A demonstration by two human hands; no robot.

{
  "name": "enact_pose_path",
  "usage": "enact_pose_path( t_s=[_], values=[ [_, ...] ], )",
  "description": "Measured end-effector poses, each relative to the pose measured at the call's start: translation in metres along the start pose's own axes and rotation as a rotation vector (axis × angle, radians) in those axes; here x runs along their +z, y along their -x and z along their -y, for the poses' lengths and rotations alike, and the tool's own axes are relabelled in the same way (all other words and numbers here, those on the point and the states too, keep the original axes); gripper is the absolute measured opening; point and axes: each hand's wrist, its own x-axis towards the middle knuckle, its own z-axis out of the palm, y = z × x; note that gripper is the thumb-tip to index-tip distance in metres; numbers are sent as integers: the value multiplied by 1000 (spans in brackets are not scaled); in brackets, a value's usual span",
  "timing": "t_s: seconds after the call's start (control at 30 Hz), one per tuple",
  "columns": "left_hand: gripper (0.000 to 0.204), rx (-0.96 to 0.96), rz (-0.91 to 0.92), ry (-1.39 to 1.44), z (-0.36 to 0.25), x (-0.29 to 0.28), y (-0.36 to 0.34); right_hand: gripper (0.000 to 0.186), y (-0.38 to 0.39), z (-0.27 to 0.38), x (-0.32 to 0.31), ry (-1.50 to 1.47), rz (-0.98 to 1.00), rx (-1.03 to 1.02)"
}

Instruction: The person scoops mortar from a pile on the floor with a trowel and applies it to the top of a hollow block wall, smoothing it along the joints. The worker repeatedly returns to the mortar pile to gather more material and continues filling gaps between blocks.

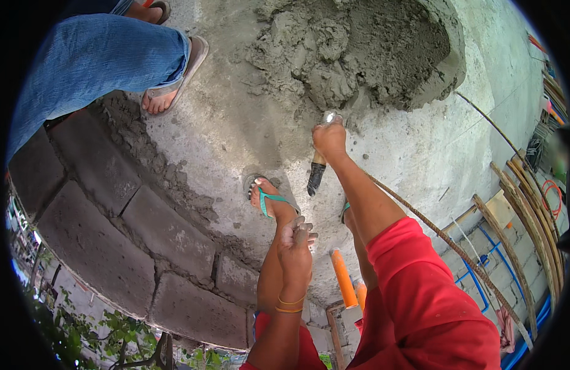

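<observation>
My right hand (pixel 330 139) is closed around a trowel (pixel 316 176), its wooden handle dark at the butt. Bright metal shows just beyond my fist, by the near edge of a wet grey mortar heap (pixel 334 68); the blade itself I cannot make out. Lower down, my left hand (pixel 295 246) hangs over my sandalled foot, fingers loosely curled and apart, grey with mortar. Nothing shows in it. A yellow band circles that wrist.
Another person's jeans-clad leg (pixel 106 61) stands at the upper left. Hollow-block masonry (pixel 168 231) curves along the left edge, with spilled mortar beside it. Orange pipes (pixel 343 277) rise near my legs. A rebar rod (pixel 433 231) slants across the right, near wooden poles (pixel 531 203) and blue pipes (pixel 476 287).
</observation>
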Motion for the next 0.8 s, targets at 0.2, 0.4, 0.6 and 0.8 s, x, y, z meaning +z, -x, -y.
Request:
enact_pose_path(
  t_s=[0.2,0.4,0.6,0.8],
  values=[
    [27,12,-32,-37,-17,11,-6,49,111,-58,-37,232,-192,-304],
    [27,109,-15,-12,-16,7,-11,15,63,-7,-5,-726,267,535],
    [30,8,-63,-37,-18,2,-8,12,-27,48,-14,-766,591,317],
    [30,40,-27,4,-20,13,3,15,2,45,-65,-746,811,204]
  ],
)
